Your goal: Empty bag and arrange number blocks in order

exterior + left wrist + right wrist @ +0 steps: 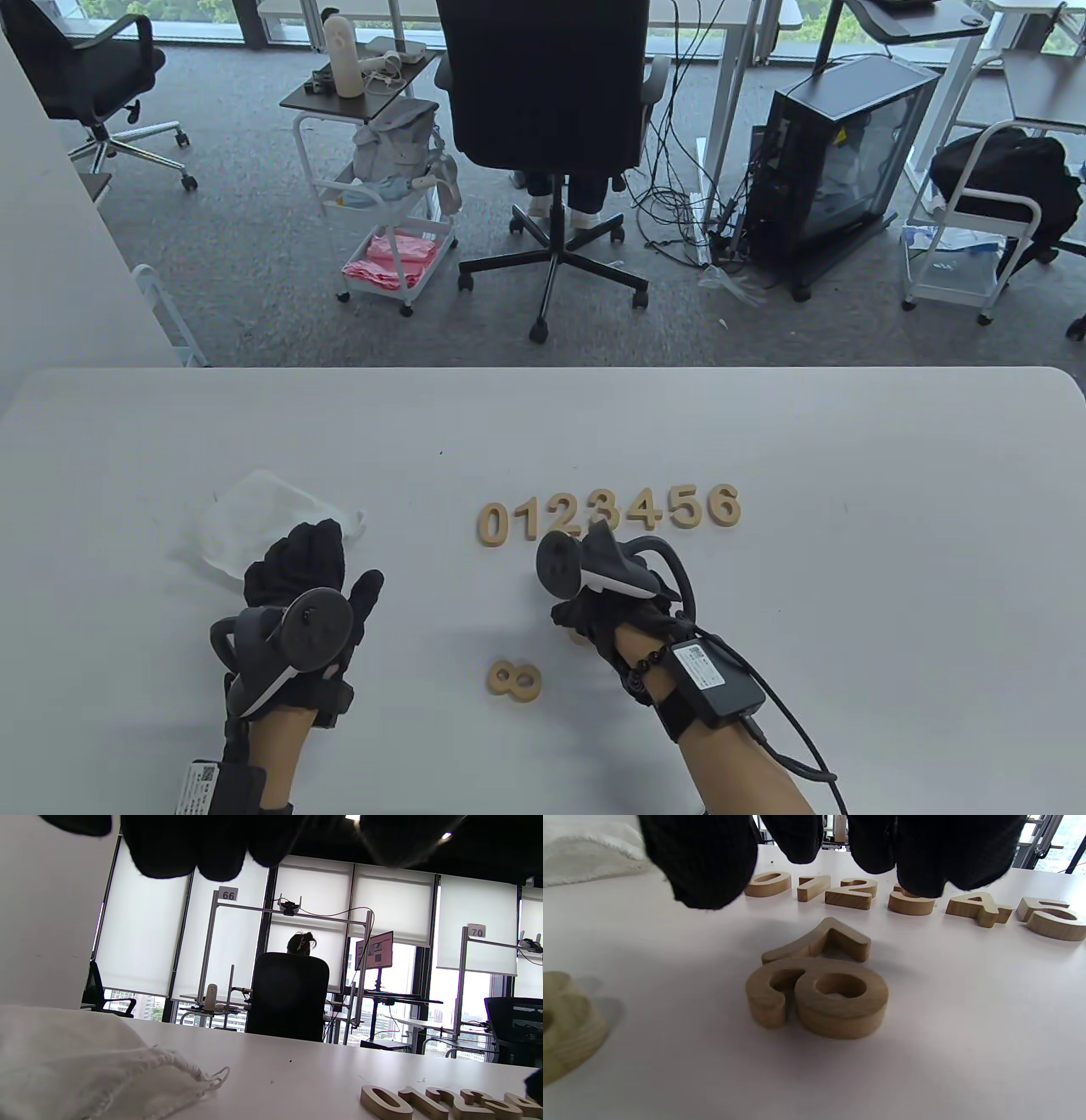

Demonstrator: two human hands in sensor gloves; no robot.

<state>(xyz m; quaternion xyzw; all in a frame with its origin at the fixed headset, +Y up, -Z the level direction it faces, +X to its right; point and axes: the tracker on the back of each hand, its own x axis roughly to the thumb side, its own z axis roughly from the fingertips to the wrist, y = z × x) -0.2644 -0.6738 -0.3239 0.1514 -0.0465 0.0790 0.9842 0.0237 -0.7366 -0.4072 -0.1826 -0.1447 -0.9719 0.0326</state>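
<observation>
- We see a row of wooden number blocks [607,513] lying flat on the white counter [848,594], reading 0, 1, 2, 3, 4, 5, 6 from left to right, each just beside the next.
- In the right wrist view, the 9 block [818,997] and the 7 block [821,940] lie flat, touching each other, nearer to us than the row and apart from it.
- The 8 block [514,680] lies on its side near the counter's front, left of the right hand [607,611] and apart from it.
- The right hand hovers over the 7 and the 9; its gloved fingertips [708,866] hang spread and loose above the counter, touching neither block as far as we can tell.
- The white drawstring bag [254,518] lies slumped and flat at the left, well apart from the row.
- The left hand [310,586] rests just at the bag's near edge, fingers together and stretched toward it; we cannot tell whether it presses the cloth.
- Beyond the counter stand a black office chair [547,93], a white trolley [399,229] and a black computer case [836,161].
</observation>
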